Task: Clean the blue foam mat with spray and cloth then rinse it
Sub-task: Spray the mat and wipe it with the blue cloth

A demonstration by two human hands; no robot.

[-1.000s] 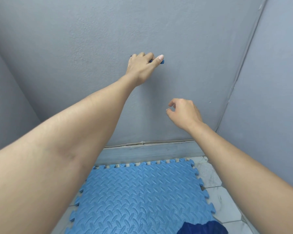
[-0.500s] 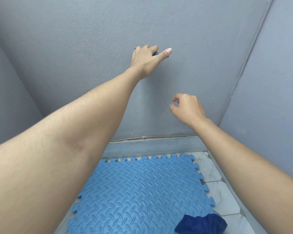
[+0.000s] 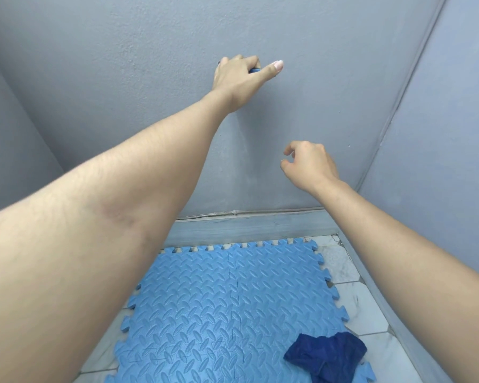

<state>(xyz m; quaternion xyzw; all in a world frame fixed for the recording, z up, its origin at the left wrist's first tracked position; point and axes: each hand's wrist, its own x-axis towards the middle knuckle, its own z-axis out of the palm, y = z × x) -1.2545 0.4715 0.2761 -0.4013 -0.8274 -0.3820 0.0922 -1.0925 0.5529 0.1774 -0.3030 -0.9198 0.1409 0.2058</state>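
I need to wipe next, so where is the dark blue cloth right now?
In the head view, the dark blue cloth lies crumpled on the blue foam mat at its near right corner, below the right hand.

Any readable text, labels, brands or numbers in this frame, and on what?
None. The blue foam mat shows only an embossed pattern, the dark blue cloth is plain, and the small blue object in the left hand is mostly hidden, with no lettering visible.

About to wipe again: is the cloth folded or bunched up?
Bunched up. The cloth lies crumpled, with uneven folds, on the mat near its right edge; neither hand touches it.
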